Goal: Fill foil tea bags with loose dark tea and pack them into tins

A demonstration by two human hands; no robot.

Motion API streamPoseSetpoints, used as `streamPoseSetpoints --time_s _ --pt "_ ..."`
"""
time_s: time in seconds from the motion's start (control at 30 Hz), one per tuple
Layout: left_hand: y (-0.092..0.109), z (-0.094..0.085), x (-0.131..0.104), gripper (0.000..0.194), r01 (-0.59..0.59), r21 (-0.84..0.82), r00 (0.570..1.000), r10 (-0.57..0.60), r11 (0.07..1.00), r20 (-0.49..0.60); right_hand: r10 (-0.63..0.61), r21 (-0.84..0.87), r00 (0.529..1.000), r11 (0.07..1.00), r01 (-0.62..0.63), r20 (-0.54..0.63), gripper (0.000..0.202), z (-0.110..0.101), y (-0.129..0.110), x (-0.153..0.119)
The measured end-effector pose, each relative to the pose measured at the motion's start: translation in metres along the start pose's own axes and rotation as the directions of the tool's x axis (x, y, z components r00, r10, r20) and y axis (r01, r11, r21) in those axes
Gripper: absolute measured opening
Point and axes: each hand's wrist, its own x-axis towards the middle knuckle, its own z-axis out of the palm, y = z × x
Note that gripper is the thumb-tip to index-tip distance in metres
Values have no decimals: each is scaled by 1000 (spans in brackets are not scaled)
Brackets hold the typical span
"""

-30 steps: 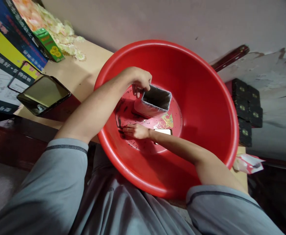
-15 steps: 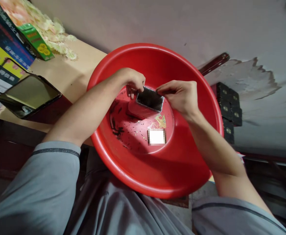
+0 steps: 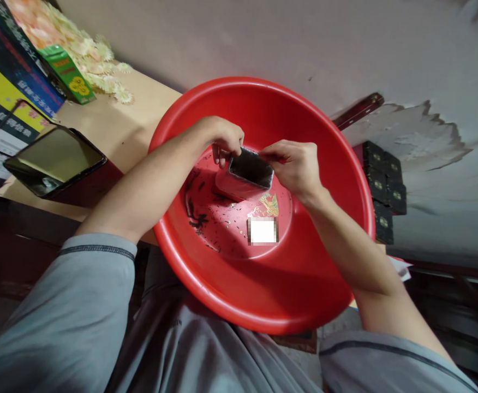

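Observation:
A large red basin (image 3: 321,262) holds an open-topped rectangular container (image 3: 243,188) with reddish sides and a dark inside. My left hand (image 3: 227,141) grips the container at its upper left edge, fingers curled. At the far right edge of the opening, my right hand (image 3: 294,164) is closed in a pinch; whatever lies between its fingertips is too small to make out. Dark scraps (image 3: 198,218) are scattered over the basin floor left of and below the container. A gold print shows on the floor, beside a blurred white patch.
On the wooden table (image 3: 116,117) at left stand an open tin (image 3: 63,164) with a raised frame, a green box (image 3: 69,73), pale flowers (image 3: 95,60) and a large printed box. Stacked black boxes (image 3: 382,183) sit right of the basin, near a peeling wall.
My right hand has moved slightly left and down along the container's edge. My left hand keeps its grip. The whole view has shifted a little.

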Motion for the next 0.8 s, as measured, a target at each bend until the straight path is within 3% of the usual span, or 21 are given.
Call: streamPoseSetpoints --time_s 0.1,0.2,0.27,0.33,0.4,0.5,0.57,0.73,0.77,0.8 --pt "-1 -1 2 70 -2 -5 1000 2 1000 12 -86 -41 996 996 85 -25 28 11 6 -13" --pt "-2 -2 5 70 -18 4 1000 18 1000 7 -302 -66 953 952 300 -23 31 38 4 -38" --pt "-5 -2 8 70 -39 13 999 39 999 4 -433 -14 882 896 443 184 31 69 -5 -56" --pt "-8 -3 11 70 -65 19 998 65 998 8 -416 16 773 885 466 480 33 105 -17 -70" --pt "-9 -3 12 71 -81 20 997 81 997 11 -410 38 724 882 470 555 48 140 -29 -76" --pt "-7 -2 7 70 -45 15 999 45 999 2 -418 57 706 879 474 572 73 173 -40 -79" --pt "-4 -1 3 67 -17 12 1000 17 1000 -6 -431 65 702 873 483 567 62 178 -41 -82" --pt "-1 -1 -1 65 -12 -4 1000 12 1000 4 -498 119 663 840 530 560 25 166 -42 -105" --pt "-1 -1 0 66 -6 -5 1000 6 1000 3 -502 125 667 840 529 550 20 165 -42 -111" --pt "-1 -1 1 68 1 -1 1000 -1 1000 -1 -476 102 711 859 502 518 16 166 -43 -115"
